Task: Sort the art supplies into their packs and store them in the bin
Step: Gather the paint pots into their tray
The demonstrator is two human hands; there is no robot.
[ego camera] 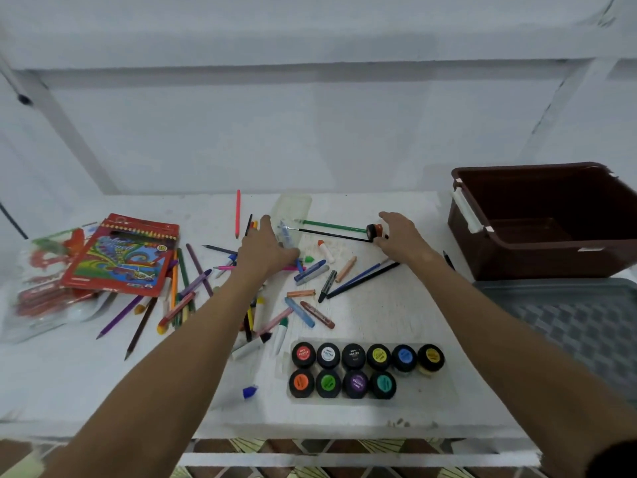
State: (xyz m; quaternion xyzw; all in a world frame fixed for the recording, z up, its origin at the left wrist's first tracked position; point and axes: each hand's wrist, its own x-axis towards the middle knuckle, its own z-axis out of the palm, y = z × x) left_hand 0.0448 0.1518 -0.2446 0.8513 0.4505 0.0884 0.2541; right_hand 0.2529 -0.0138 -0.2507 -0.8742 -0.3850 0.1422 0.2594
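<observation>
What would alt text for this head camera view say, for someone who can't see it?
A person's left hand and right hand reach over a white table strewn with crayons and pencils, the right pinching a small paint pot. Ten paint pots sit in a clear tray nearby; a brown bin stands empty at right.

"POSTER" can be read on the lids of three paint jars [327, 355] in the tray's far row; print on the red pencil pack [124, 255], left of them, is illegible.

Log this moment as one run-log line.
left hand: on clear pack | right hand: pinching orange paint pot | paint tray: ten pots, two slots free | bin: empty
</observation>
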